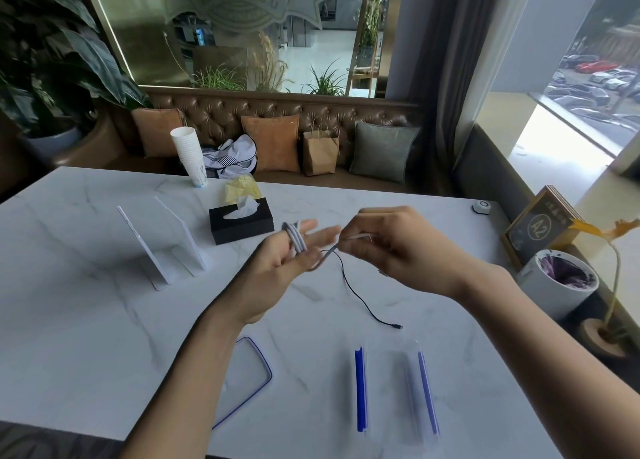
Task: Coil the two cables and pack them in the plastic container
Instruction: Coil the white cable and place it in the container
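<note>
A white cable (297,238) is wound in several loops around the fingers of my left hand (284,268), which is raised above the table with fingers spread. My right hand (391,247) pinches the free end of that white cable just right of the left fingers. A thin black cable (360,299) lies on the marble table (104,320) beneath the hands, its plug end near the front. A clear plastic container with blue clips (394,389) sits near the table's front edge. Its clear lid with a blue rim (254,375) lies to the left, partly hidden by my left forearm.
A black tissue box (241,220) and two white upright sign stands (162,247) stand behind the hands. A stack of paper cups (189,155) is at the far edge. A white bin (557,285), a framed sign (536,226) and a small white puck (482,206) occupy the right side.
</note>
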